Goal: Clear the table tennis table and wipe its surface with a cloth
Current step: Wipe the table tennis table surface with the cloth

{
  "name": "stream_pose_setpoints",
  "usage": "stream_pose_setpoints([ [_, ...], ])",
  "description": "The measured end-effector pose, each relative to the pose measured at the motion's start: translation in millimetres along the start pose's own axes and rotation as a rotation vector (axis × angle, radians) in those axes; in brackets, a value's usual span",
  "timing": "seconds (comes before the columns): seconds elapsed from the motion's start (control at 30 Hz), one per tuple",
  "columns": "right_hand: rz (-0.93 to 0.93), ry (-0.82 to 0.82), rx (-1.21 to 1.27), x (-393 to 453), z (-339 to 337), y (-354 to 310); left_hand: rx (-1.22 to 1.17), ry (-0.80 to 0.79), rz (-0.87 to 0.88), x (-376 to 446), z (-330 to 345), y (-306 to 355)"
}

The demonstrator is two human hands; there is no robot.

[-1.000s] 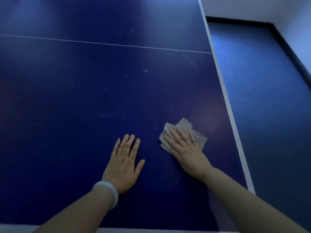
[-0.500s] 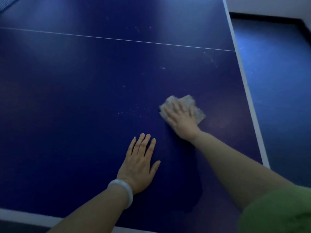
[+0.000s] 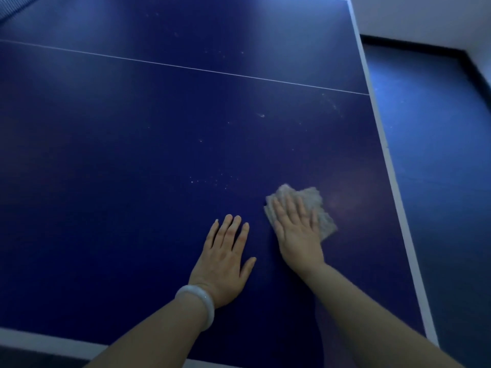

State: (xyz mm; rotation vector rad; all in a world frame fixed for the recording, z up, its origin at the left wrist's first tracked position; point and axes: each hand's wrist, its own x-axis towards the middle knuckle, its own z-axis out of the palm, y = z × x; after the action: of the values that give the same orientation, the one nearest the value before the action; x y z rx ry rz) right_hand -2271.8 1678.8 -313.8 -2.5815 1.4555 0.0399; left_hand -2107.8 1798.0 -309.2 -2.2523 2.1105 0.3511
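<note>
Cloth (image 3: 316,205) lies on the table (image 3: 132,155), pressed under the flat right hand (image 3: 297,232). Beside the cloth, the left hand (image 3: 225,253) rests flat, holding nothing. Wiping is under way; next, push toward the white specks (image 3: 210,180) just past the cloth.

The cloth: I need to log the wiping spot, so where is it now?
In the head view the cloth lies flat under the right hand, on the table near its right edge, beside the left hand.

The table (image 3: 132,155) is dark blue with white edge bands and a thin white line, speckled with pale flecks; the cloth (image 3: 316,205) is grey, the bangle (image 3: 202,301) white, the floor (image 3: 438,155) blue.
</note>
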Motion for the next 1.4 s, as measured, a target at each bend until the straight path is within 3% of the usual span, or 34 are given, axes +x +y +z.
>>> stream_pose_setpoints([
  [0.03,-0.097,-0.044,0.009,5.1,-4.6,0.5,-0.001,0.004,-0.001,0.2,-0.3,-0.1],
  [0.1,-0.116,-0.131,0.010,11.0,-13.5,25.3,-0.008,-0.001,0.004,1.0,-0.1,-0.6],
  [0.17,0.050,-0.119,-0.074,-2.9,-16.0,57.8,0.001,-0.007,0.007,0.7,0.7,-1.1],
  [0.23,0.337,-0.042,-0.042,-35.1,-15.8,69.5,0.009,-0.004,0.006,0.0,1.1,-1.4],
  [0.33,0.591,0.063,0.105,-88.2,-1.3,25.1,0.006,-0.007,0.009,-0.3,1.9,-1.3],
  [0.47,0.518,0.054,0.106,-101.4,12.5,-56.7,-0.027,-0.010,0.032,-0.2,0.2,-2.4],
  [0.63,0.468,0.035,0.024,-83.3,15.3,-62.8,-0.342,0.092,0.047,-3.3,-14.5,-28.8],
  [0.73,0.493,0.017,0.030,-79.0,13.4,-62.6,-0.275,0.218,-0.149,-2.9,-25.1,-84.8],
  [0.87,0.652,0.044,0.107,-66.0,16.1,-100.0,-0.100,0.100,-0.374,-2.7,-25.6,-150.3],
  [0.93,0.517,0.077,0.090,-58.1,22.7,-136.9,-0.036,0.087,-0.361,-2.9,-21.2,-157.9],
  [1.0,0.233,0.106,0.061,-46.6,27.5,-158.8,-0.023,0.108,-0.352,-2.4,-17.6,-158.5],
  [1.1,-0.026,0.038,-0.058,-2.0,14.4,-126.2,-0.012,0.121,-0.346,-0.7,-14.3,-159.8],
  [1.13,0.047,0.007,-0.063,12.7,9.6,-105.0,-0.009,0.125,-0.345,-0.2,-13.7,-160.6],
  [1.23,0.599,0.065,0.152,23.9,-5.4,-70.2,-0.028,0.128,-0.338,-2.1,-14.2,-161.0],
  [1.27,0.703,0.080,0.203,18.1,-6.1,-77.8,-0.032,0.130,-0.334,-2.9,-15.0,-160.8],
  [1.33,0.658,0.113,0.121,-2.2,8.7,-115.7,-0.050,0.134,-0.326,-3.6,-16.2,-161.1],
  [1.4,0.402,0.100,0.024,-14.0,22.8,-158.7,-0.075,0.141,-0.309,-3.1,-15.8,-161.6],
])
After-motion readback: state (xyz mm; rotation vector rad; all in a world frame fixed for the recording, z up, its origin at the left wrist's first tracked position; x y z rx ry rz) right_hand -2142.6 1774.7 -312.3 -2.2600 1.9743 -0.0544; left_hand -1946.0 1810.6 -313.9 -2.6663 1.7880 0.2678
